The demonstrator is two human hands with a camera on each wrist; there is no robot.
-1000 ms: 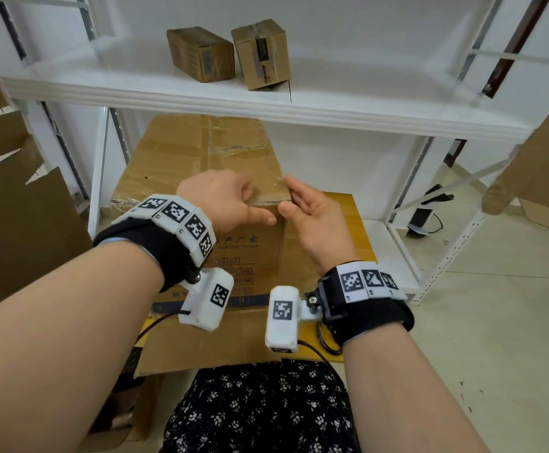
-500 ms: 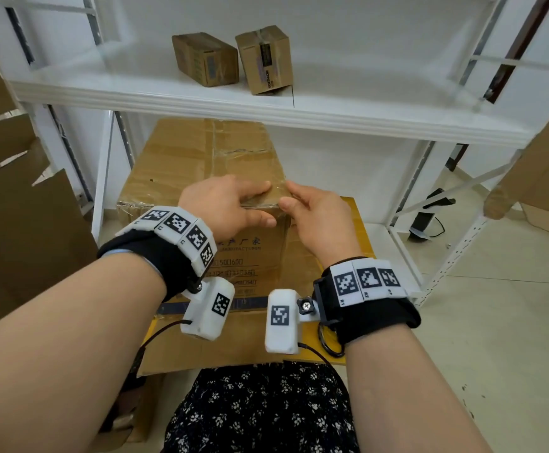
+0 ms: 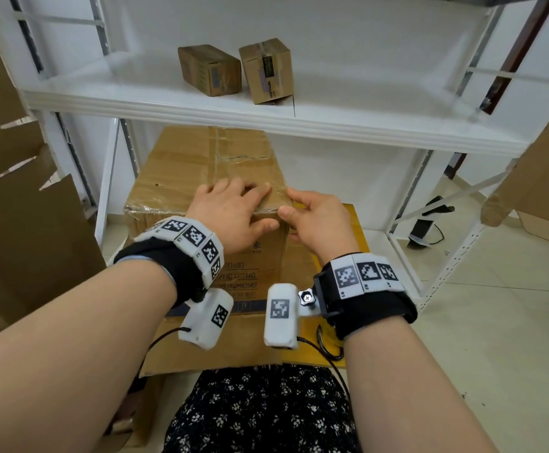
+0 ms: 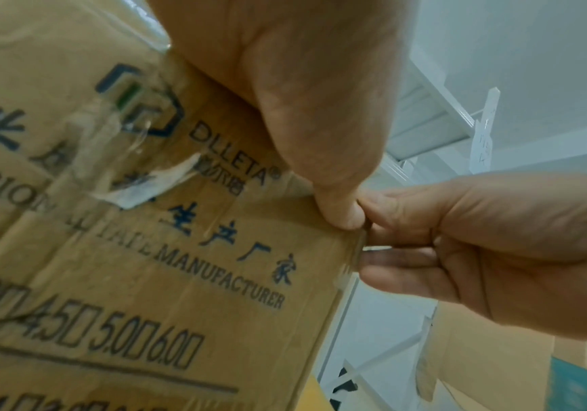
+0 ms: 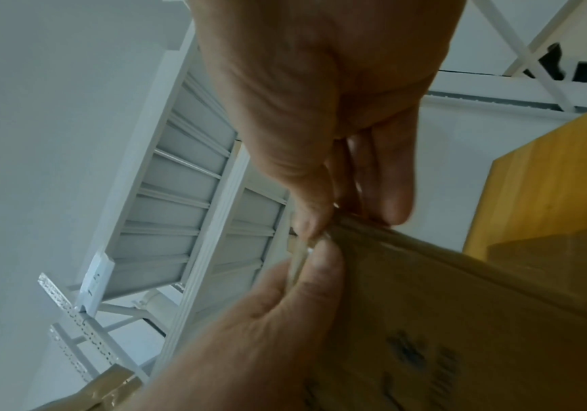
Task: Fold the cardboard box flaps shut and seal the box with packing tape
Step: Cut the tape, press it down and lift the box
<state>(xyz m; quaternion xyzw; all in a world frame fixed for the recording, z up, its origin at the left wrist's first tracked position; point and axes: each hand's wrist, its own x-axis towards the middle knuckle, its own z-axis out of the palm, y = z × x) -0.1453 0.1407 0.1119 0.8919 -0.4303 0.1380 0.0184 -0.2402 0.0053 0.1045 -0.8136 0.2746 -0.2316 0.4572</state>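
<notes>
— White shelving point(image 3: 266, 116) is seen behind, with two small cartons point(image 3: 233, 71) on the upper board. Where is the cardboard box placed?

— The cardboard box point(image 3: 207, 171) is stood under that board, on a flat sheet of cardboard over a yellow wooden board point(image 3: 356, 220), directly in front of the person. Its long axis runs from near to far, and the flaps are already lying closed, with clear packing tape point(image 3: 233, 165) shining on the top.

— How are the hands set against it?

— Both are met at the near right corner of the top. The left hand point(image 3: 230, 212) is laid on the top from the left, the fingers straight and spread on the cardboard, the thumb point(image 4: 337, 211) pressed on the near face just under the edge. The right hand point(image 3: 318, 220) is brought from the right side, and its thumb and forefinger are pinched together at the corner itself.

— What is pinched there?

— In the right wrist view a thin shiny strip is seen between the fingertips point(image 5: 309, 222); it is judged to be the loose end of the tape, though this cannot be told with certainty.

— On what does the next move depend?

— On the corner lying between the two hands, probably. The tape end would have to be carried down over the right side face, which is nearer to the right hand, while the top is kept pressed by the left.
</notes>
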